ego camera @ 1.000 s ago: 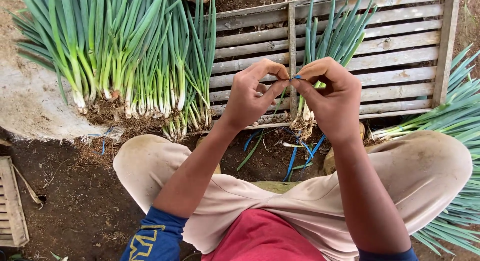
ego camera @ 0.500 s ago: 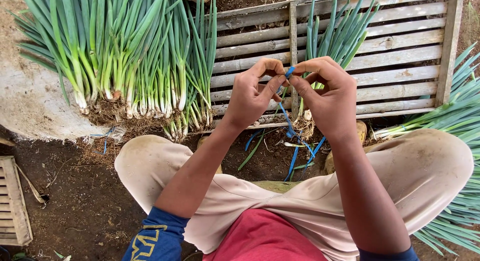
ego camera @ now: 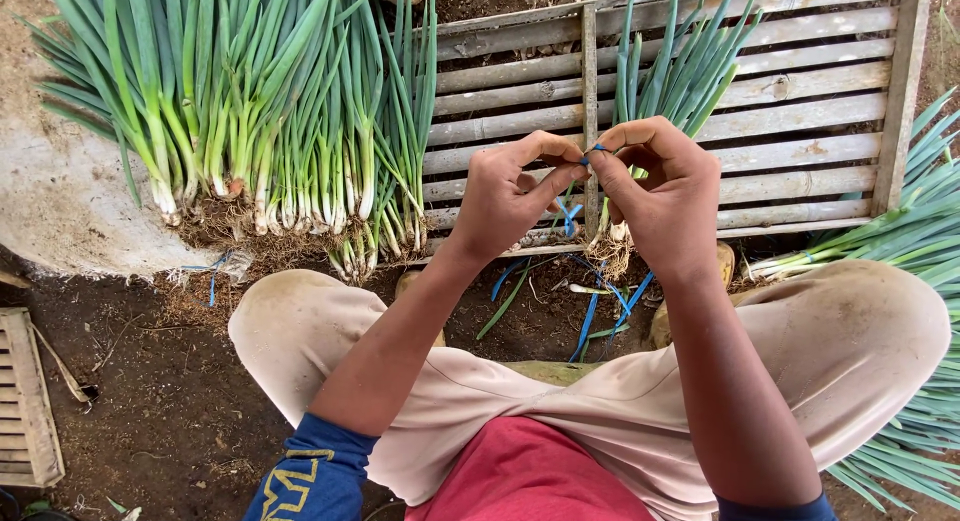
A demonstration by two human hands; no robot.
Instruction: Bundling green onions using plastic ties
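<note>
Both hands meet at frame centre: the left hand point(ego camera: 505, 196) and right hand point(ego camera: 665, 196) each pinch a thin blue string point(ego camera: 570, 216) between thumb and forefinger (other fingers curled). The small onion bunch point(ego camera: 675, 76) stands behind them, leaves pointing to the top edge, roots down.

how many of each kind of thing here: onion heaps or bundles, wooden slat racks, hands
green onion heaps or bundles: 3 (big heap, small bundle under the hands, heap at right)
wooden slat racks: 2 (large, small)
hands: 2 (left, right) pinching a blue string
total: 7
</note>
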